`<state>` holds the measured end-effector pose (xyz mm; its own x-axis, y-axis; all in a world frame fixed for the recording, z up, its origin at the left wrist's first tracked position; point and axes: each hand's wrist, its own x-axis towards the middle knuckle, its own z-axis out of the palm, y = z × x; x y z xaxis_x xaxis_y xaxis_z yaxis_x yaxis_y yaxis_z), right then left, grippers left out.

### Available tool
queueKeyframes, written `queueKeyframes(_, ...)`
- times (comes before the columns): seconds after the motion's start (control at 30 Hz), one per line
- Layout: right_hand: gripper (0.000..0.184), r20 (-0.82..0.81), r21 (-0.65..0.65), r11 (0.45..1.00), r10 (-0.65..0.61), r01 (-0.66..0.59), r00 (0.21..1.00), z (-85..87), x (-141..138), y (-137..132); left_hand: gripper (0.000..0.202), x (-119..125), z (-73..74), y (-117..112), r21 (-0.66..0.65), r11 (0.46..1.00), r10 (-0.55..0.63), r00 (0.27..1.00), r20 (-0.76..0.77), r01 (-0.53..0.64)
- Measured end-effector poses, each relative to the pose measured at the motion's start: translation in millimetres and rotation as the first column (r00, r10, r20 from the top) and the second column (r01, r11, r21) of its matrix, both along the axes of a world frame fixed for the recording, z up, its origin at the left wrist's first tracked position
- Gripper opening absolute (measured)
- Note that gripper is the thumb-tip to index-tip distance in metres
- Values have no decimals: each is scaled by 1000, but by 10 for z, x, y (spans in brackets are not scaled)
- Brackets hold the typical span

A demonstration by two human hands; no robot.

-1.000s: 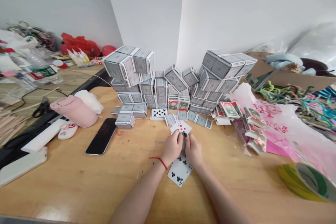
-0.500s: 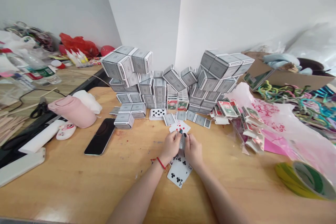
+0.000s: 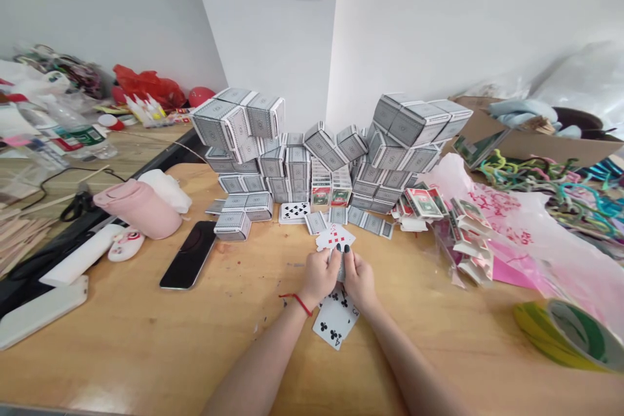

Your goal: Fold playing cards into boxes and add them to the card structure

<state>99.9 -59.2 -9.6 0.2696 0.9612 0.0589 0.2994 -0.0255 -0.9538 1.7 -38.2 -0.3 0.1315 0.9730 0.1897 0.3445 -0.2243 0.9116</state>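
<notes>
My left hand (image 3: 322, 275) and my right hand (image 3: 359, 278) meet over the middle of the table. Between them they grip a grey-backed playing card (image 3: 341, 268), thumbs side by side on top; whether it is one card or more I cannot tell. Just beyond my fingertips lie face-up red diamond cards (image 3: 336, 236). Below my wrists are black club cards (image 3: 334, 324), partly covered by my hands. Farther off, grey-backed cards (image 3: 363, 220) lie in a row, beside a face-up spade stack (image 3: 294, 210).
Stacked card blocks form a left tower (image 3: 238, 136) and a right tower (image 3: 404, 143). A black phone (image 3: 189, 255) and pink pouch (image 3: 141, 208) lie left. Opened card boxes (image 3: 470, 234), a plastic bag (image 3: 507, 201) and a tape roll (image 3: 568, 333) are right.
My thumbs have shifted slightly, now level with each other on the card. The whole view has moved a little; the things on the table look the same.
</notes>
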Motion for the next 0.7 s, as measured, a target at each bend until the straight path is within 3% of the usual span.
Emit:
queueKeyframes(0.27, 45, 21, 33, 993, -116, 116, 993, 10, 53, 51, 44, 22, -51, 27, -104, 995, 12, 992, 124, 1)
queueKeyframes(0.47, 44, 161, 49, 992, -123, 116, 979, 11, 100, 39, 45, 19, -77, 41, -77, 997, -24, 999, -33, 22)
queueKeyframes(0.6, 42, 286, 72, 994, -101, 83, 953, -6, 111, 20, 45, 22, -61, 37, 4, 1000, 19, 990, -139, -18)
queueKeyframes(0.7, 39, 271, 71, 995, -85, 68, 959, -24, 117, 34, 45, 22, -56, 39, 58, 997, 68, 976, -208, -58)
